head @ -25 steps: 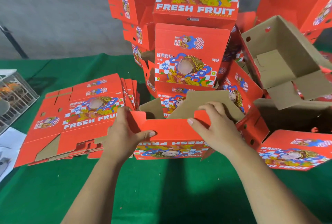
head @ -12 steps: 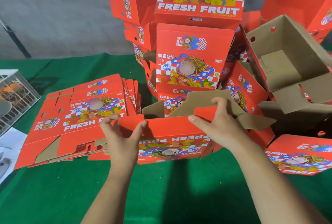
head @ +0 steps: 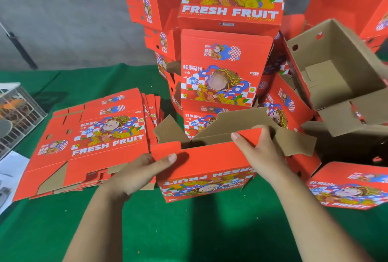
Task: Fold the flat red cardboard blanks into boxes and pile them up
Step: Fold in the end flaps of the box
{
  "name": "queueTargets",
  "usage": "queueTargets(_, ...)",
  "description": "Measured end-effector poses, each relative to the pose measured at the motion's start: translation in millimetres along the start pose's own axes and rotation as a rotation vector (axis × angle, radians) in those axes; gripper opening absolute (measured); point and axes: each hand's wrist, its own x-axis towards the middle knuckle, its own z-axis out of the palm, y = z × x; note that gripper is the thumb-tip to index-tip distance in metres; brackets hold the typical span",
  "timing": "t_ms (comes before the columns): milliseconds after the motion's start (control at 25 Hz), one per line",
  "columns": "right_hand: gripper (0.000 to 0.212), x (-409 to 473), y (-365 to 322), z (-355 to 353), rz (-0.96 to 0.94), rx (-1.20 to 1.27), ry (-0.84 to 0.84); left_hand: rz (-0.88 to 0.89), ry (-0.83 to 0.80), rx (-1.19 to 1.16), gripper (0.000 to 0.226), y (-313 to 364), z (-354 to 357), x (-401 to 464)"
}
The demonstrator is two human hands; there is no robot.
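Observation:
A half-formed red box (head: 206,169) stands on the green table in front of me, its print upside down and its brown flaps up. My left hand (head: 136,174) grips its left corner, thumb laid over the red near flap. At the right end of that flap my right hand (head: 259,152) pinches it, fingers inside the box. To the left lies a stack of flat red blanks (head: 90,142). A tall pile of folded boxes (head: 222,68) rises behind.
An open box (head: 336,77) lies tipped at the right, showing its brown inside. Another red box (head: 348,186) lies at the near right. A white wire crate (head: 19,112) and papers (head: 10,175) sit at the left edge. Green cloth (head: 189,230) stretches toward me.
My left hand let go, spread its fingers, then took hold of the box's left corner again. The right hand kept hold of the near flap while the box shifted slightly.

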Motion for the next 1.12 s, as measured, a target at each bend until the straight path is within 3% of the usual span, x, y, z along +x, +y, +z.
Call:
queueTargets(200,0.063,6,11,-14,0.001,-0.040,0.096,0.121,-0.047,-0.058,0.067,-12,11,11)
queueTargets(320,0.065,3,7,-18,-0.149,-0.034,0.254,0.153,0.133,-0.170,0.056,-24,17,21)
queueTargets(440,0.073,4,9,-13,-0.167,-0.105,0.184,0.185,0.475,-0.290,0.032,-27,23,38)
queueTargets(560,0.068,8,8,4,-0.088,-0.322,0.097,0.298,0.709,0.034,0.044,-33,27,52)
queueTargets(640,0.058,5,0,19,-0.082,-0.488,0.096,0.283,0.804,0.287,0.055,-33,28,55)
queueTargets(760,0.051,0,-14,44,0.025,-0.732,0.060,0.264,0.868,0.375,0.077,-36,20,59)
queueTargets(880,0.061,-4,-16,52,0.054,-0.886,0.106,0.277,0.851,0.358,0.090,-44,15,64)
queueTargets(1000,0.060,-6,-18,50,-0.083,-0.953,0.122,0.308,0.899,0.363,0.086,-49,17,68)
queueTargets(1080,0.056,-2,-21,55,-0.260,-0.835,-0.030,0.381,0.884,0.425,0.080,-52,16,69)
queueTargets(1120,0.064,1,-24,58,-0.302,-0.738,-0.112,0.443,0.858,0.462,0.076,-53,13,71)
